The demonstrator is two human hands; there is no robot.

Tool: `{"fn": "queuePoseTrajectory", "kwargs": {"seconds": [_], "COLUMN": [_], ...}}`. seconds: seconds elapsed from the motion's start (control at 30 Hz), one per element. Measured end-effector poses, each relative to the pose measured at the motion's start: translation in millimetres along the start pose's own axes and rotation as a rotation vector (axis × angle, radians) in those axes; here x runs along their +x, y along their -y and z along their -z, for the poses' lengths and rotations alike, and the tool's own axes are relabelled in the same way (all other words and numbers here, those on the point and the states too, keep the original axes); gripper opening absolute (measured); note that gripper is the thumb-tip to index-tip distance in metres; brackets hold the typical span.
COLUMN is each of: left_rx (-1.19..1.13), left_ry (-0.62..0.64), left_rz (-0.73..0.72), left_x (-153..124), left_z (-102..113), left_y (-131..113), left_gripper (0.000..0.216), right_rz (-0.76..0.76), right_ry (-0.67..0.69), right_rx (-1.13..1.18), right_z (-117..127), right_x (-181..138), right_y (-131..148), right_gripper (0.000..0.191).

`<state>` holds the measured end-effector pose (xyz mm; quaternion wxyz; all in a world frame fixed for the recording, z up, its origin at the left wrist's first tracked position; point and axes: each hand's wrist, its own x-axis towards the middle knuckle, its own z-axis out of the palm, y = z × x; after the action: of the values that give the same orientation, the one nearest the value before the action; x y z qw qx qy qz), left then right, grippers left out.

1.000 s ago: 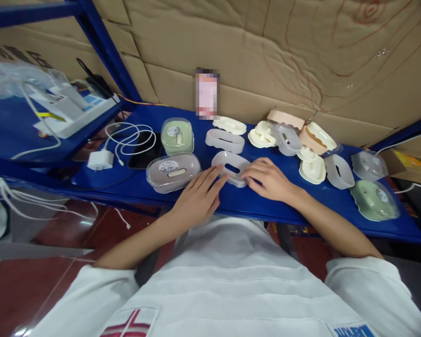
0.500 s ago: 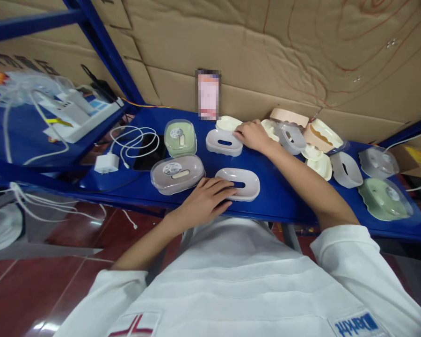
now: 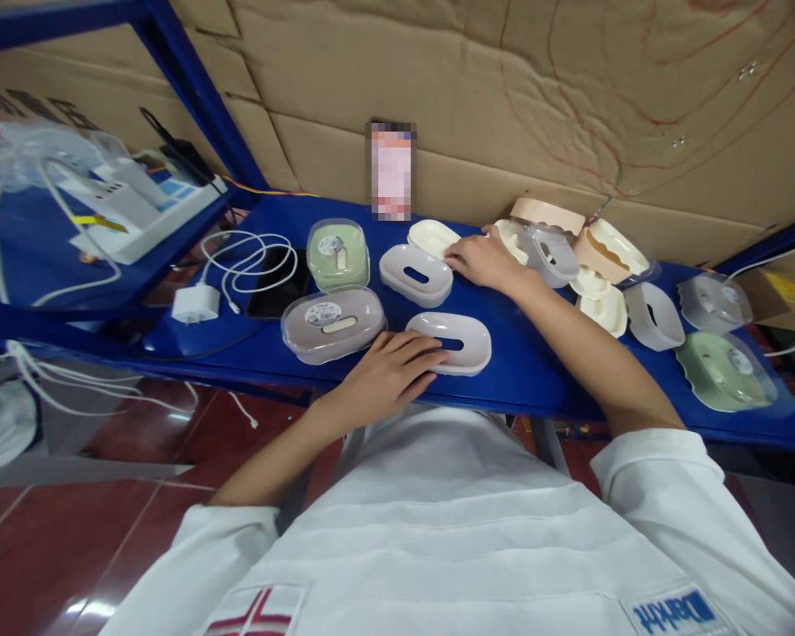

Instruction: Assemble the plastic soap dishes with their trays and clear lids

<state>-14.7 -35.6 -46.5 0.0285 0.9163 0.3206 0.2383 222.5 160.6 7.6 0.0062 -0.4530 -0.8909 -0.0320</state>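
Observation:
My left hand [image 3: 388, 375] lies flat with fingers stretched on the left end of a white slotted oval tray [image 3: 460, 343] near the front of the blue shelf [image 3: 536, 380]. My right hand [image 3: 480, 259] reaches to the back and rests with curled fingers on the edge of a cream oval insert [image 3: 430, 237]. Just left of that hand sits a second white slotted tray [image 3: 414, 275]. Two closed soap boxes with clear lids stand to the left, a grey one [image 3: 331, 323] and a green one [image 3: 336, 253].
A heap of cream, grey and peach box parts [image 3: 589, 265] fills the shelf's right side, with a green box [image 3: 722, 371] at the far right. A white charger and cable [image 3: 238, 274], a dark phone [image 3: 275, 283] and an upright phone [image 3: 390, 172] stand to the left. Cardboard lines the back.
One second ago both hands were on the front tray. My right hand has since left it and reached back to the cream insert; the second tray shifted a little. My left hand stayed.

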Motion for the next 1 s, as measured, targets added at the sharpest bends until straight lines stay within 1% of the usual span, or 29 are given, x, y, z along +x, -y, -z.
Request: {"fn": "queuePoseTrajectory", "kwargs": {"seconds": [0.1,0.13,0.2,0.27,0.33,0.4,0.47,0.5,0.57,0.63,0.67,0.77,0.8,0.83,0.87,0.9,1.0], "left_rx": [0.001,-0.004,-0.013,-0.008,0.006,0.012,0.011,0.012,0.017,0.025,0.028,0.036,0.035,0.03,0.022,0.01,-0.016], "left_ry": [-0.005,-0.007,-0.018,-0.042,-0.088,-0.161,-0.247,-0.278,-0.294,-0.268,-0.25,-0.194,-0.164,-0.133,-0.107,-0.09,-0.101], "left_rz": [-0.003,-0.006,-0.01,-0.025,-0.049,-0.068,-0.058,-0.04,0.009,0.05,0.059,0.047,0.031,0.008,-0.017,-0.043,-0.085], "left_x": [0.2,0.0,-0.5,-1.3,-1.9,-2.0,-1.5,-1.0,-0.3,0.3,0.7,5.7,9.3,14.0,19.8,26.3,45.2], "left_z": [0.5,0.7,1.1,1.8,3.0,4.8,6.7,7.3,7.4,5.5,3.8,-2.6,-4.8,-6.9,-8.9,-10.7,-14.6], "left_y": [-0.2,-0.4,-1.2,-2.4,-3.8,-5.4,-7.2,-8.1,-10.0,-11.8,-12.6,-14.0,-14.2,-14.1,-13.9,-13.7,-13.4], "left_gripper": [0.034,0.035,0.037,0.037,0.035,0.033,0.032,0.032,0.032,0.032,0.033,0.034,0.034,0.034,0.035,0.035,0.034], "right_rz": [0.046,0.054,0.052,0.036,0.026,0.038,0.091,0.124,0.168,0.166,0.149,0.05,0.018,-0.004,-0.01,-0.002,0.048], "right_ry": [-0.021,-0.054,-0.166,-0.287,-0.351,-0.355,-0.326,-0.309,-0.29,-0.314,-0.35,-0.548,-0.603,-0.629,-0.621,-0.584,-0.443], "right_rx": [-0.017,-0.012,0.031,0.104,0.172,0.218,0.245,0.25,0.249,0.25,0.256,0.289,0.29,0.283,0.267,0.247,0.202], "right_z": [1.5,3.0,7.0,10.9,12.2,8.7,0.2,-5.4,-16.9,-26.3,-29.6,-33.5,-33.2,-32.4,-31.3,-30.0,-27.5], "right_x": [-7.5,-12.8,-31.3,-61.7,-102.1,-145.3,-183.1,-198.1,-219.4,-231.7,-235.6,-243.3,-244.6,-245.2,-244.9,-243.8,-237.1], "right_y": [5.2,5.8,5.3,3.4,2.3,3.5,6.9,9.3,15.1,21.1,23.9,30.8,32.8,34.8,36.6,38.4,42.4], "right_gripper": [0.032,0.032,0.035,0.038,0.038,0.037,0.032,0.029,0.024,0.027,0.031,0.044,0.048,0.052,0.056,0.059,0.063]}}
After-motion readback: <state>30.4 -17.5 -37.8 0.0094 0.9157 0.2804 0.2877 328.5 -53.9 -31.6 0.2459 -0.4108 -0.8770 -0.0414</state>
